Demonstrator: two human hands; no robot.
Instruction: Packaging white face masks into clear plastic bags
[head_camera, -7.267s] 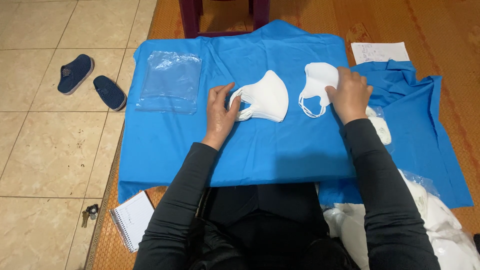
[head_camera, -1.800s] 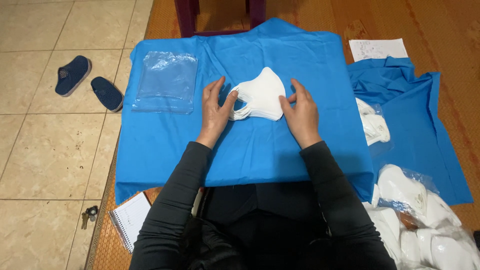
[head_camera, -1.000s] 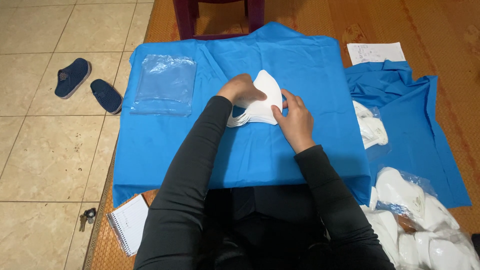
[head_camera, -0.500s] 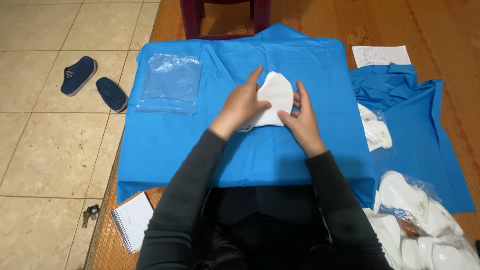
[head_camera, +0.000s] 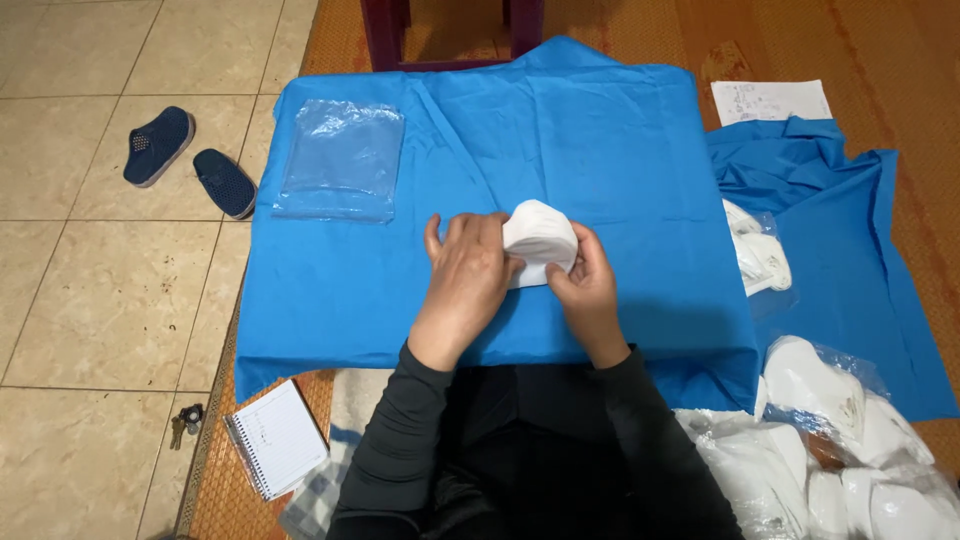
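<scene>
A stack of white face masks (head_camera: 540, 238) is folded over and held between both hands above the blue cloth (head_camera: 620, 140). My left hand (head_camera: 465, 275) covers its left side with fingers bent over it. My right hand (head_camera: 585, 280) pinches its right lower edge. A pile of clear plastic bags (head_camera: 342, 160) lies flat on the cloth to the upper left of my hands.
More bagged white masks (head_camera: 850, 450) are heaped at the lower right, with another small bag of masks (head_camera: 760, 255) on a second blue cloth (head_camera: 850, 220). A paper sheet (head_camera: 770, 100), a spiral notebook (head_camera: 275, 435), keys (head_camera: 185, 420) and dark shoes (head_camera: 190, 165) lie around.
Both hands have closed in on the masks and folded the stack into a smaller bundle, drawing it toward me. Earlier my right hand brought a second mask onto the stack.
</scene>
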